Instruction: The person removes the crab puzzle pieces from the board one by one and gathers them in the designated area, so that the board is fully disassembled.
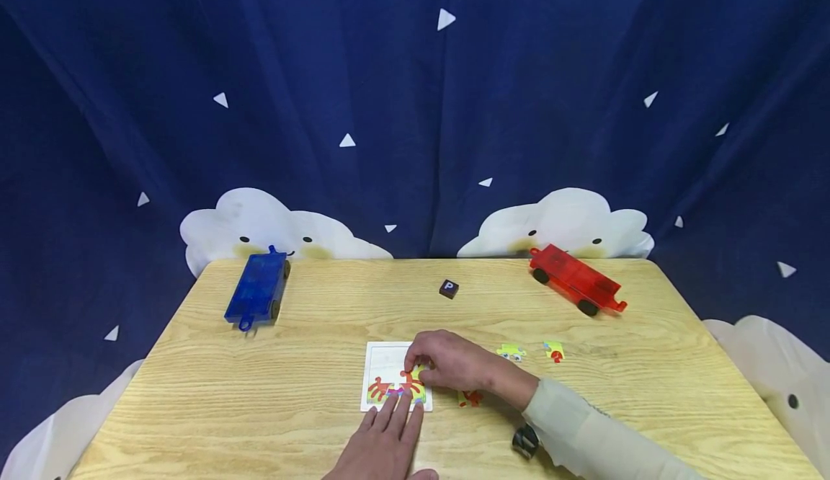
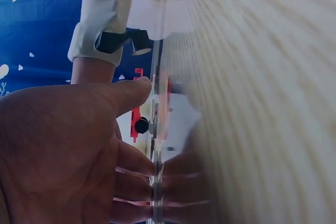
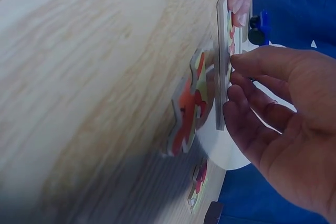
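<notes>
Before the curtain [image 1: 389, 69], one toy wagon [image 1: 258, 289] is set near the far left corner of the table [image 1: 227, 393] and another toy wagon [image 1: 577, 278] near its far right corner, with a small block [image 1: 449, 289] placed between them, close to the far edge. In front of the block and slightly to its left, a puzzle tray [image 1: 364, 375] is placed, with fitted pieces [image 1: 378, 389] laid in its near half, the left hand [image 1: 382, 440] rested at its near edge and the right hand [image 1: 450, 360] held over its right side. To the tray's right, loose pieces are laid: one piece [image 1: 470, 398] near it, two pieces [image 1: 511, 354] farther back, toward the right edge.
</notes>
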Demonstrator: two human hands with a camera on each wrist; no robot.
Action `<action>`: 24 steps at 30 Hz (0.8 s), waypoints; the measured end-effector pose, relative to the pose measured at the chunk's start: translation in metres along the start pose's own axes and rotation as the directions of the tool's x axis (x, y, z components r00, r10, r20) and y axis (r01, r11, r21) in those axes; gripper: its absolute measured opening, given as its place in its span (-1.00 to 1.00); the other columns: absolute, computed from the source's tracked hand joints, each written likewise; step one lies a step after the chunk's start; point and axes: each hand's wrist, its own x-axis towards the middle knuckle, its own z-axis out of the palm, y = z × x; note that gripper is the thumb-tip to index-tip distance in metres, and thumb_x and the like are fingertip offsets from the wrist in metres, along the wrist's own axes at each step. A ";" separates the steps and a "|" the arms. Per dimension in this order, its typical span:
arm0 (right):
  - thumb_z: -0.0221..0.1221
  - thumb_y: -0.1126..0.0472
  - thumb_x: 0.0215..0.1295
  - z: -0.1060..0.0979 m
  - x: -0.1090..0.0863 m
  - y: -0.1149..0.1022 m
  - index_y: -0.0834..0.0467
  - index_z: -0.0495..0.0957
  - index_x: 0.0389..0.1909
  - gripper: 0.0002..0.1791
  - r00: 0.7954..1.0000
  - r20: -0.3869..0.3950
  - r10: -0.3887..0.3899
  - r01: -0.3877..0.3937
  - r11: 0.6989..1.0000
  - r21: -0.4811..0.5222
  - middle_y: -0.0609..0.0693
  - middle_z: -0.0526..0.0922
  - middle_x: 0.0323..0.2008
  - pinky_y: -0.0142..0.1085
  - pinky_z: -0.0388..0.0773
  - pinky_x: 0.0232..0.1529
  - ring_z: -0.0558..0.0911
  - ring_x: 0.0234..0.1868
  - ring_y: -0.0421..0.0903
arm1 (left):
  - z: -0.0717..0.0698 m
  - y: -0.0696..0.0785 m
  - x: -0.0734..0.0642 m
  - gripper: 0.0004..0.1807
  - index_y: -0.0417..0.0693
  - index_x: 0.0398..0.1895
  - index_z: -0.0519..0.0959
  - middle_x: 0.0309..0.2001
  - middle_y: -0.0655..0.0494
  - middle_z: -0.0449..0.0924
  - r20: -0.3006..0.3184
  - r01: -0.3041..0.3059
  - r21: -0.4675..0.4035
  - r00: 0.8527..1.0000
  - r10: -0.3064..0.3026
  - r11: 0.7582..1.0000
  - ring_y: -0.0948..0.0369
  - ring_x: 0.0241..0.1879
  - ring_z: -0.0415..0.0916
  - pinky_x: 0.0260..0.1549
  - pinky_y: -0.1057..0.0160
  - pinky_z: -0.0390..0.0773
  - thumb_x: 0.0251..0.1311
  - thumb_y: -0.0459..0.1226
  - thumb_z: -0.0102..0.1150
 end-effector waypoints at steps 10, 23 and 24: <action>0.36 0.36 0.20 0.001 0.003 0.002 0.09 0.71 -0.12 -0.76 1.000 -0.009 0.011 -0.011 1.000 -0.020 -0.16 0.59 -0.28 -0.36 0.48 -0.13 0.54 -0.25 -0.24 | 0.001 0.001 0.002 -0.06 -0.15 0.43 0.43 0.43 -0.16 0.39 -0.014 0.002 0.015 1.000 -0.002 1.000 -0.07 0.40 0.34 0.18 -0.08 0.47 0.34 0.41 -0.10; 0.36 0.37 0.18 0.001 0.003 0.000 0.05 0.71 -0.17 -0.77 0.999 -0.032 0.023 -0.023 1.000 0.015 -0.17 0.60 -0.27 -0.39 0.49 -0.14 0.56 -0.24 -0.25 | 0.001 0.003 0.003 -0.05 -0.15 0.42 0.44 0.42 -0.15 0.40 -0.018 0.007 0.046 1.000 -0.006 0.999 -0.06 0.39 0.35 0.18 -0.06 0.48 0.35 0.43 -0.13; 0.34 0.37 0.20 0.002 0.003 0.000 0.05 0.71 -0.18 -0.78 0.999 -0.042 0.020 -0.019 1.000 0.024 -0.17 0.59 -0.28 -0.39 0.50 -0.15 0.56 -0.25 -0.25 | 0.002 0.003 0.003 -0.06 -0.15 0.42 0.45 0.41 -0.14 0.41 -0.027 0.006 0.053 1.000 -0.005 0.999 -0.05 0.39 0.36 0.17 -0.06 0.48 0.34 0.43 -0.12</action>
